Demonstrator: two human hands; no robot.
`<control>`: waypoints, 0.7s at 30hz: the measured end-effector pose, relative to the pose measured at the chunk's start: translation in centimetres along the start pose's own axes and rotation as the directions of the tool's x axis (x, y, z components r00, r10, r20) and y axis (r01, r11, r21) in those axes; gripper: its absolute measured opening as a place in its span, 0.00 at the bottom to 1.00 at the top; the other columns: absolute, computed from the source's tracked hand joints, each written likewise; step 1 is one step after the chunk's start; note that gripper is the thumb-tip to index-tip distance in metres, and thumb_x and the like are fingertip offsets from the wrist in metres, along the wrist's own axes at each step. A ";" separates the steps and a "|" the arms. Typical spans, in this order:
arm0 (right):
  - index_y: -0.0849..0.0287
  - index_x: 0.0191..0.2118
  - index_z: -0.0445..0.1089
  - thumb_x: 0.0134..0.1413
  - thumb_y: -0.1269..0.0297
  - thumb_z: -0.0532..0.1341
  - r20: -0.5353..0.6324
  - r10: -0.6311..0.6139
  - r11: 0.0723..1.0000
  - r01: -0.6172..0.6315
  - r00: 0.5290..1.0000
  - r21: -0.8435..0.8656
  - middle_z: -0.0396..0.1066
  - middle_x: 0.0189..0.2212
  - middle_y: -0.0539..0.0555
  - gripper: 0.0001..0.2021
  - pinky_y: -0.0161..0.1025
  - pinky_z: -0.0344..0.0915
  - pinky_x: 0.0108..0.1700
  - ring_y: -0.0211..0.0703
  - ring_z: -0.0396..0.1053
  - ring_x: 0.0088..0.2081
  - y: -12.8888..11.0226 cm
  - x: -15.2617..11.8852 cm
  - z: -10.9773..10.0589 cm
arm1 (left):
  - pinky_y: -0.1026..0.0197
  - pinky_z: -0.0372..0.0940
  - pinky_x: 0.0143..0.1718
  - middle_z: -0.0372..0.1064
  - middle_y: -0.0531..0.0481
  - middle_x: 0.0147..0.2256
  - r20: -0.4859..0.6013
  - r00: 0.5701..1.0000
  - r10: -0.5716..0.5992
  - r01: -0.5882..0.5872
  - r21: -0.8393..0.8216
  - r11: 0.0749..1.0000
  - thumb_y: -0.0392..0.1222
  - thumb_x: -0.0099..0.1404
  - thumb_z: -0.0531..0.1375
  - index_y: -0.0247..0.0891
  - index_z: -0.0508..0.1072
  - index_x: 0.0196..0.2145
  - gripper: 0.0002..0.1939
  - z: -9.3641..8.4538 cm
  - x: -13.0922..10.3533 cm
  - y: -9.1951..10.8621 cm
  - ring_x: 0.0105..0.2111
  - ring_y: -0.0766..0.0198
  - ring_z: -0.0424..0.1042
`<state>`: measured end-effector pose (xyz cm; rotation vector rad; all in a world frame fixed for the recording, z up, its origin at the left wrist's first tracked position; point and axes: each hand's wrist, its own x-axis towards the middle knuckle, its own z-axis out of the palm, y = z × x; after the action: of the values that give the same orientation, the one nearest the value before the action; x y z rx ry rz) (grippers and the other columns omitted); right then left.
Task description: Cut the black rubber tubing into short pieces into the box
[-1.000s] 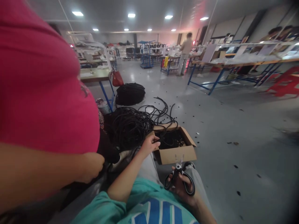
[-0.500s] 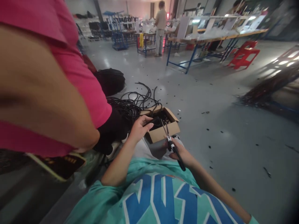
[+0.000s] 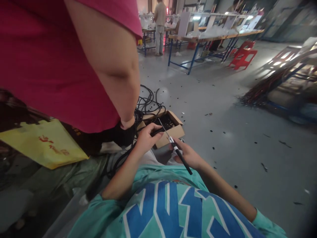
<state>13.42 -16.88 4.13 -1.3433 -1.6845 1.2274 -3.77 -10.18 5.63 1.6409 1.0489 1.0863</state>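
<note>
My left hand pinches a black cable between thumb and fingers, just in front of an open cardboard box. In my right hand is a pair of scissors with black handles and a pale pivot. Their narrow blades point up and left, close together, beside the left fingertips. I cannot tell whether they touch the cable. Small dark pieces lie inside the box. Long black cables lie in loops behind it, partly hidden by a co-worker's arm.
A co-worker in a pink shirt stands close on my left. Below hangs a yellow bag. Small black scraps dot the grey floor. Farther off are a workbench, red stools and a cable bundle on the right.
The scissor blades were spread and are now nearly together, nearer the left fingertips. The co-worker's arm has moved rightward and covers more of the cables. More of the yellow bag shows.
</note>
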 end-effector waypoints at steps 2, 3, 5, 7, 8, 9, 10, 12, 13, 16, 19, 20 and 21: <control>0.58 0.54 0.58 0.29 0.75 0.54 0.017 0.013 1.000 -0.014 1.000 0.009 0.66 0.40 0.53 0.36 0.42 0.58 0.47 0.47 0.63 0.42 0.0 0.1 -0.1 | 0.64 0.61 0.36 0.72 0.50 0.31 0.009 1.000 -0.001 0.001 0.024 1.000 0.37 0.49 0.61 0.36 0.72 0.30 0.08 0.1 0.0 -0.1 0.33 0.63 0.69; 0.58 0.54 0.57 0.29 0.75 0.55 0.025 0.014 1.000 -0.014 1.000 0.012 0.66 0.39 0.53 0.36 0.42 0.59 0.46 0.46 0.63 0.41 0.0 0.2 -0.1 | 0.63 0.61 0.37 0.72 0.50 0.30 0.008 1.000 -0.005 0.005 0.032 0.999 0.37 0.49 0.61 0.36 0.72 0.30 0.07 0.1 0.0 0.0 0.33 0.63 0.69; 0.58 0.54 0.58 0.29 0.75 0.55 0.034 0.004 1.000 -0.004 0.999 0.011 0.66 0.37 0.52 0.36 0.41 0.59 0.45 0.46 0.63 0.40 0.1 0.4 -0.2 | 0.62 0.61 0.38 0.72 0.50 0.30 -0.006 1.000 -0.017 0.017 0.036 0.999 0.37 0.48 0.62 0.36 0.73 0.29 0.07 0.1 0.0 0.1 0.33 0.62 0.69; 0.56 0.53 0.59 0.30 0.75 0.56 0.028 -0.013 1.000 0.013 1.000 0.010 0.66 0.34 0.51 0.35 0.41 0.59 0.44 0.45 0.63 0.39 0.2 0.6 -0.3 | 0.61 0.61 0.39 0.73 0.50 0.30 -0.021 0.999 -0.032 0.033 0.031 0.999 0.37 0.47 0.62 0.36 0.73 0.28 0.08 0.1 0.1 0.2 0.33 0.62 0.69; 0.56 0.53 0.60 0.30 0.74 0.56 0.022 -0.019 1.000 0.019 1.000 0.015 0.66 0.33 0.50 0.34 0.40 0.60 0.43 0.45 0.63 0.39 0.3 0.7 -0.3 | 0.60 0.61 0.39 0.73 0.50 0.30 -0.026 0.999 -0.039 0.040 0.026 0.999 0.37 0.46 0.63 0.36 0.73 0.29 0.08 0.1 0.1 0.3 0.33 0.61 0.69; 0.56 0.52 0.60 0.31 0.74 0.57 0.013 -0.021 0.999 0.020 1.000 0.026 0.66 0.33 0.50 0.34 0.40 0.60 0.43 0.45 0.64 0.39 0.4 0.8 -0.3 | 0.60 0.61 0.40 0.73 0.50 0.30 -0.029 0.999 -0.043 0.044 0.021 0.999 0.37 0.46 0.63 0.36 0.73 0.29 0.08 0.1 0.1 0.3 0.34 0.61 0.69; 0.55 0.52 0.61 0.31 0.74 0.57 0.007 -0.018 0.999 0.018 1.000 0.040 0.66 0.33 0.50 0.34 0.40 0.60 0.42 0.44 0.64 0.38 0.5 0.8 -0.3 | 0.60 0.61 0.40 0.73 0.50 0.31 -0.029 0.999 -0.046 0.046 0.015 0.999 0.37 0.46 0.63 0.36 0.73 0.29 0.08 0.0 0.2 0.3 0.34 0.61 0.69; 0.55 0.52 0.61 0.31 0.74 0.57 0.004 -0.008 0.998 0.007 1.000 0.067 0.66 0.32 0.50 0.33 0.39 0.61 0.41 0.43 0.64 0.38 0.6 0.9 -0.2 | 0.60 0.62 0.40 0.73 0.50 0.31 -0.029 0.999 -0.041 0.041 0.010 0.999 0.37 0.47 0.62 0.36 0.74 0.29 0.09 0.0 0.2 0.3 0.34 0.61 0.69; 0.55 0.52 0.61 0.32 0.74 0.57 0.006 -0.001 0.997 0.001 1.000 0.073 0.66 0.32 0.50 0.33 0.39 0.61 0.41 0.43 0.64 0.37 0.6 0.9 -0.2 | 0.60 0.62 0.40 0.73 0.50 0.31 -0.028 0.999 -0.034 0.035 0.014 0.999 0.37 0.47 0.62 0.37 0.74 0.29 0.08 0.0 0.2 0.3 0.34 0.61 0.70; 0.54 0.52 0.60 0.32 0.73 0.58 0.010 0.013 0.998 -0.013 1.000 0.068 0.66 0.34 0.50 0.33 0.38 0.61 0.40 0.43 0.63 0.37 0.6 1.0 -0.3 | 0.60 0.62 0.40 0.73 0.50 0.31 -0.027 1.000 0.004 -0.002 0.054 0.999 0.36 0.48 0.62 0.37 0.73 0.30 0.08 0.1 0.3 0.2 0.34 0.62 0.70; 0.55 0.51 0.61 0.32 0.73 0.58 0.012 0.014 0.997 -0.015 1.000 0.079 0.65 0.34 0.50 0.32 0.38 0.60 0.40 0.42 0.63 0.36 0.4 1.1 -0.3 | 0.60 0.62 0.40 0.73 0.50 0.32 -0.013 0.999 0.039 -0.037 0.105 0.994 0.36 0.50 0.61 0.37 0.73 0.31 0.08 0.1 0.4 0.1 0.35 0.61 0.70; 0.56 0.50 0.61 0.32 0.73 0.58 0.012 0.014 0.995 -0.015 1.000 0.095 0.65 0.33 0.50 0.31 0.38 0.60 0.40 0.41 0.63 0.35 0.4 1.1 -0.3 | 0.60 0.62 0.40 0.73 0.50 0.32 -0.011 0.999 0.041 -0.039 0.113 0.993 0.36 0.50 0.60 0.37 0.73 0.32 0.08 0.2 0.4 0.1 0.35 0.61 0.70; 0.57 0.50 0.62 0.32 0.72 0.58 0.011 0.014 0.993 -0.015 1.000 0.115 0.65 0.31 0.50 0.30 0.37 0.60 0.39 0.41 0.63 0.34 0.4 1.2 -0.3 | 0.60 0.62 0.40 0.73 0.49 0.32 -0.009 0.999 0.038 -0.037 0.115 0.993 0.37 0.50 0.60 0.37 0.73 0.32 0.09 0.2 0.5 0.0 0.35 0.61 0.70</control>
<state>13.48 -15.64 3.79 -1.2845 -1.5880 1.3205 -3.45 -9.78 5.71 1.7536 1.1097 1.0779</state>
